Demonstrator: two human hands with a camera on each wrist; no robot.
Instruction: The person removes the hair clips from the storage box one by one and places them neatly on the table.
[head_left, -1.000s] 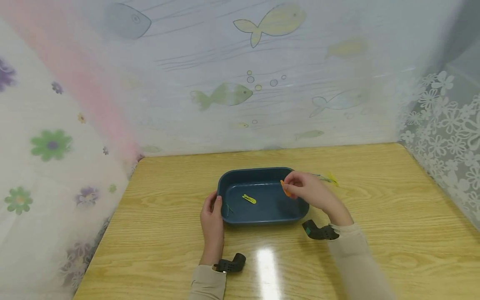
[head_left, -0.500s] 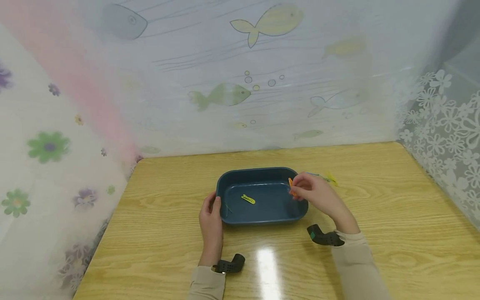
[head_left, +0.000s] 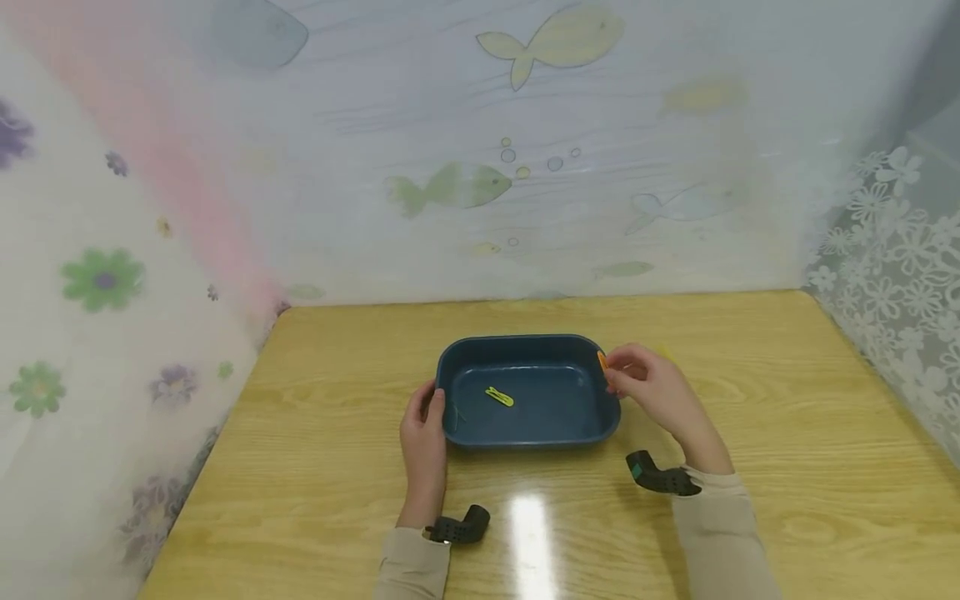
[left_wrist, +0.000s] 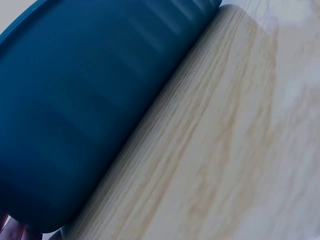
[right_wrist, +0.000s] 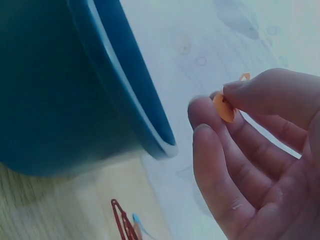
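An orange snap hair clip (right_wrist: 224,107) is pinched between the thumb and fingers of my right hand (head_left: 654,387). In the head view that hand is at the right end of a dark blue basin (head_left: 525,432); in the right wrist view the clip is apart from the rim. My left hand (head_left: 424,433) grips the basin's left end, with the thumb near the rim; only a few of its fingertips (left_wrist: 12,230) show in the left wrist view. Inside the basin lies a yellow snap hair clip (head_left: 499,397). A thin dark strand (head_left: 460,413) is near its left wall.
Right of the basin, a red snap hair clip (right_wrist: 122,220) and the tip of something light blue (right_wrist: 136,218) lie on the wooden table (head_left: 315,467). A bit of yellow (head_left: 663,352) shows behind the right hand. Patterned sheets (head_left: 420,267) stand around the table.
My right hand has moved right with the orange hair clip, from over the basin's inside to its right rim. The left hand and the basin have stayed put.
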